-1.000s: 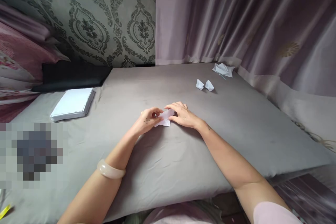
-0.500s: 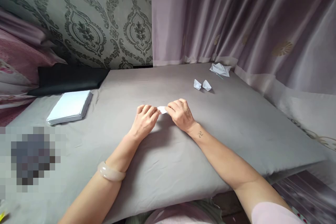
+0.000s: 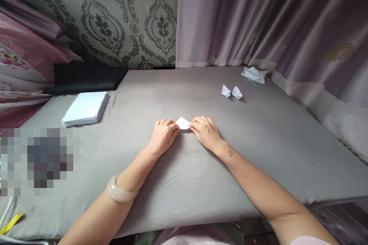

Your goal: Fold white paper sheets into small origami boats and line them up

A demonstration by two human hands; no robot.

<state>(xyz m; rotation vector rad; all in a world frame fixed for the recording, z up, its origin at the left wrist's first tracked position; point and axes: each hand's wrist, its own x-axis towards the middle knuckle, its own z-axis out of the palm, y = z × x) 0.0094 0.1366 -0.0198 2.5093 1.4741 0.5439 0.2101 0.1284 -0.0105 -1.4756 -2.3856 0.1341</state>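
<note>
Between my hands is a small folded piece of white paper [image 3: 183,123], its upper edge coming to a peak. My left hand [image 3: 164,134] pinches its left corner between thumb and fingers. At the right corner, my right hand [image 3: 205,132] pinches it in the same way. Both hands are low over the grey cloth surface [image 3: 172,183]. Beyond them and to the right, two small folded paper shapes [image 3: 231,92] stand side by side on the cloth. The finer folds of the held paper are too small to make out.
A stack of white paper [image 3: 84,108] lies at the left, with a black item [image 3: 89,77] behind it. Folded papers [image 3: 254,74] lie at the far right by the curtain [image 3: 212,19]. A yellow strip [image 3: 11,222] and a blurred-out patch [image 3: 48,157] are at lower left.
My hands have lowered toward the cloth and moved slightly apart. More of the folded paper shows, now as a peaked shape. The whole view has shifted a little.
</note>
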